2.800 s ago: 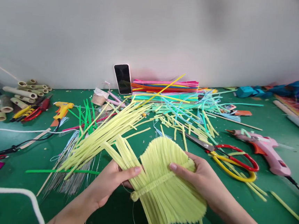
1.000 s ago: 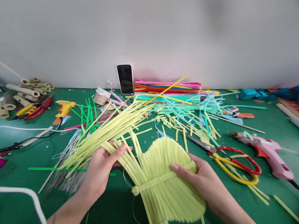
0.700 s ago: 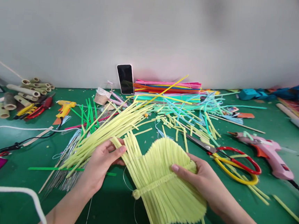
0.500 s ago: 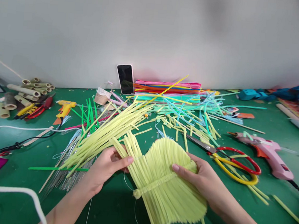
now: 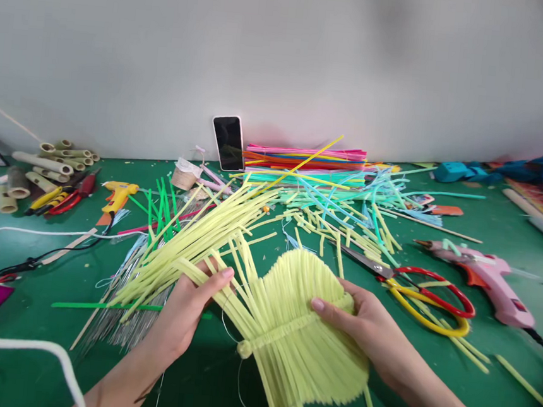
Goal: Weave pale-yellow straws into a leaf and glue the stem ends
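Note:
A fan-shaped piece made of yellow-green strips [image 5: 302, 333] is held up between my two hands. Its right side is pinched by my right hand [image 5: 361, 319], thumb on top. My left hand [image 5: 196, 304] grips several loose yellow-green strips [image 5: 239, 302] at the left edge, which spread upward. A band crosses the middle of the fan and ends in a small rolled knob [image 5: 244, 349]. Thin thread [image 5: 241, 384] loops beside the knob, and a needle [image 5: 159, 391] seems to dangle under my left forearm.
Scissors [image 5: 427, 299] with red and yellow handles lie right of the fan, near a pink glue gun [image 5: 488, 279]. A pile of yellow-green strips [image 5: 201, 242] is behind my left hand. A phone [image 5: 228, 143] leans on the wall; a yellow glue gun [image 5: 119, 196] lies left.
My left hand has moved slightly left, pulling its strips outward so they fan away from the others. The fan piece has shifted a little left; my right hand keeps its hold.

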Tool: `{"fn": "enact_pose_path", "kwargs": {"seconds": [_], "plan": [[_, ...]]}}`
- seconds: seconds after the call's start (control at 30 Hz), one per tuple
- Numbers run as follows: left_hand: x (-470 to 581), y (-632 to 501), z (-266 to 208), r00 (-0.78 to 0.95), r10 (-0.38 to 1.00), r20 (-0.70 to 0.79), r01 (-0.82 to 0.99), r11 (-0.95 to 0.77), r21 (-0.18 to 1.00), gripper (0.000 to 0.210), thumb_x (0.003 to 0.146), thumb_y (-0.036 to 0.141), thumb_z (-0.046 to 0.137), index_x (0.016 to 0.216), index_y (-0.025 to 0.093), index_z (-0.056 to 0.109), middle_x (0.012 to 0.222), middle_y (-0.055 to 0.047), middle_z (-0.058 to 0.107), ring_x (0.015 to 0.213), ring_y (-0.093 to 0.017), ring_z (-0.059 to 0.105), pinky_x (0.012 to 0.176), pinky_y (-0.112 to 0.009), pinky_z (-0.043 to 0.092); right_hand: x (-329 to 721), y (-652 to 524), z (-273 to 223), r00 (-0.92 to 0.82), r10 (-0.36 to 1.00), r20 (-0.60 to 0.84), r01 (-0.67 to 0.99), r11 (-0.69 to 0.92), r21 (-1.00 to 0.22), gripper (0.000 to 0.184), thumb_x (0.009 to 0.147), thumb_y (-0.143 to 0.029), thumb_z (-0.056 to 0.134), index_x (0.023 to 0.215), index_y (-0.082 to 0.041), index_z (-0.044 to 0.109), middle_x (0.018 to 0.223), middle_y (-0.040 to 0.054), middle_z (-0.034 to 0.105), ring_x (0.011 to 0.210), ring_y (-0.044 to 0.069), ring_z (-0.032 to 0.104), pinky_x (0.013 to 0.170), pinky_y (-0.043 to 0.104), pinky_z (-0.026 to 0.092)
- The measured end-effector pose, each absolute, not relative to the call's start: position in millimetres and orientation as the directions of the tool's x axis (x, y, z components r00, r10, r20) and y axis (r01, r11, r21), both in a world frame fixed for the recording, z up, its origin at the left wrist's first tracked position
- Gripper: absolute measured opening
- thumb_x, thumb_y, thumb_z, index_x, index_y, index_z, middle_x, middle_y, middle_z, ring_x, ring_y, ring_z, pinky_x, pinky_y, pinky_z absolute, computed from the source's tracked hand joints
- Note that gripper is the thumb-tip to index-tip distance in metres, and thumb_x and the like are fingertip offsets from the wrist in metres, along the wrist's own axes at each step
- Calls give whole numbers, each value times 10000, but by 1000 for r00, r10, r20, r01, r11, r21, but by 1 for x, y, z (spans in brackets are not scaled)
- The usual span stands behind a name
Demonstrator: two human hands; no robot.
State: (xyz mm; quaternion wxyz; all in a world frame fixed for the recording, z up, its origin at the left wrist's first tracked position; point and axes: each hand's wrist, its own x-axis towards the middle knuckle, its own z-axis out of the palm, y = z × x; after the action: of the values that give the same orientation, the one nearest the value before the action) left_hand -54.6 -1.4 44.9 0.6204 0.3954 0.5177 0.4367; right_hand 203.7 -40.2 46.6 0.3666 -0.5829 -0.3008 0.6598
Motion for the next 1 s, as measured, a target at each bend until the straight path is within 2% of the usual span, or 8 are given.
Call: {"fn": "enact_pose_path", "kwargs": {"seconds": [0.23,0.33,0.47,0.57,0.7,0.83,0.93,1.0], "plan": [[-58,4,54,194,955,-224,-333,279,901,206,849,353,712,746,189,640,807,12,604,796,-136,586,746,-225,479,203,-41,48,-67,836,-545,-117,-549,-827,598,624,-479,858,1109,-173,687,905,81,788,767,293,757,660,351,619],[-61,9,59,135,970,-204,-405,242,882,183,899,362,648,820,199,673,848,8,633,817,-133,612,779,-224,504,202,-42,49,-62,834,-548,-113,-552,-826,592,613,-469,868,1100,-178,699,905,81,789,759,294,757,649,348,617],[-63,15,60,95,954,-285,-540,289,790,312,952,453,523,1023,201,693,1010,-61,700,941,-192,653,801,-289,551,206,-41,49,-42,819,-573,-248,-564,-788,651,621,-477,870,1170,-187,676,937,94,787,759,286,757,641,339,615],[-63,18,58,178,915,-362,-567,396,722,411,984,475,423,1011,171,697,1030,-101,707,953,-231,670,786,-340,566,211,-38,47,41,790,-612,-402,-547,-734,646,705,-455,824,1266,-204,625,950,103,786,748,282,759,652,355,619],[-61,18,55,236,878,-417,-544,475,692,429,999,459,393,983,164,704,1005,-98,715,933,-233,681,791,-348,563,218,-33,47,93,773,-628,-529,-496,-689,602,804,-419,738,1343,-213,568,1041,113,774,884,296,752,790,390,614],[-57,12,52,320,868,-379,-442,491,751,467,985,509,407,1037,152,704,1112,-136,710,1002,-251,665,832,-358,545,219,-33,50,82,791,-606,-513,-488,-706,613,829,-400,714,1386,-221,531,1138,112,747,1002,296,725,884,396,587],[-54,6,51,395,850,-349,-277,472,837,438,936,521,526,1133,163,685,1144,-141,707,1042,-257,652,867,-347,518,215,-36,51,53,789,-612,-472,-520,-712,629,802,-401,746,1374,-229,547,1133,114,748,980,304,731,859,403,595],[-52,1,50,445,806,-390,-123,486,865,375,869,467,662,1119,188,689,1025,-97,733,949,-226,666,831,-307,501,211,-37,52,30,791,-611,-463,-531,-710,640,785,-408,764,1364,-229,558,1108,116,756,956,304,738,841,402,599]]}}
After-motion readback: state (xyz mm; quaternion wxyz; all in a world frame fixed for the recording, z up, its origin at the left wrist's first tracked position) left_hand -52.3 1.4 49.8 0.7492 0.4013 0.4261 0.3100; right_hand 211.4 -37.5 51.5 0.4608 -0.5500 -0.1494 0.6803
